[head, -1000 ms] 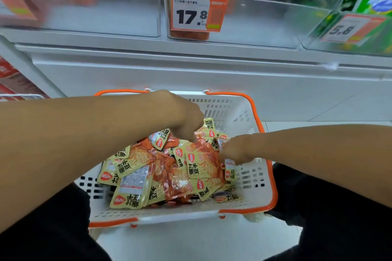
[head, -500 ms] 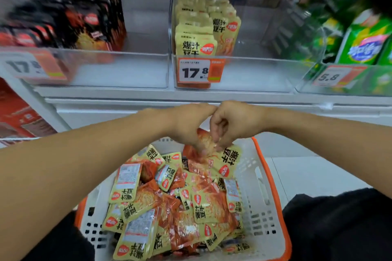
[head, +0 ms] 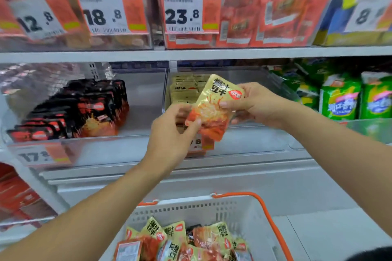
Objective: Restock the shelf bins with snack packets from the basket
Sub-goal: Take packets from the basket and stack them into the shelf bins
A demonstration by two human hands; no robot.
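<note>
Yellow-and-orange plastic snack packet (head: 214, 110) held tilted in front of the clear plastic shelf bin (head: 244, 146) with matching yellow packs, probably being squared up before slotting in; left hand (head: 171, 131) pinches its lower-left corner, thumb on top; right hand (head: 254, 104) grips the upper-right edge, fingers curled behind; white plastic basket with orange handle (head: 263, 205) sits below, more packets inside, within easy reach.

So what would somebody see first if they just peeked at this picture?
Probably the yellow-and-orange snack packet in the middle, held up by both the left hand and the right hand in front of a clear shelf bin holding matching packets. Next, the big price tags along the upper shelf, and the white basket of packets at the bottom.
</note>
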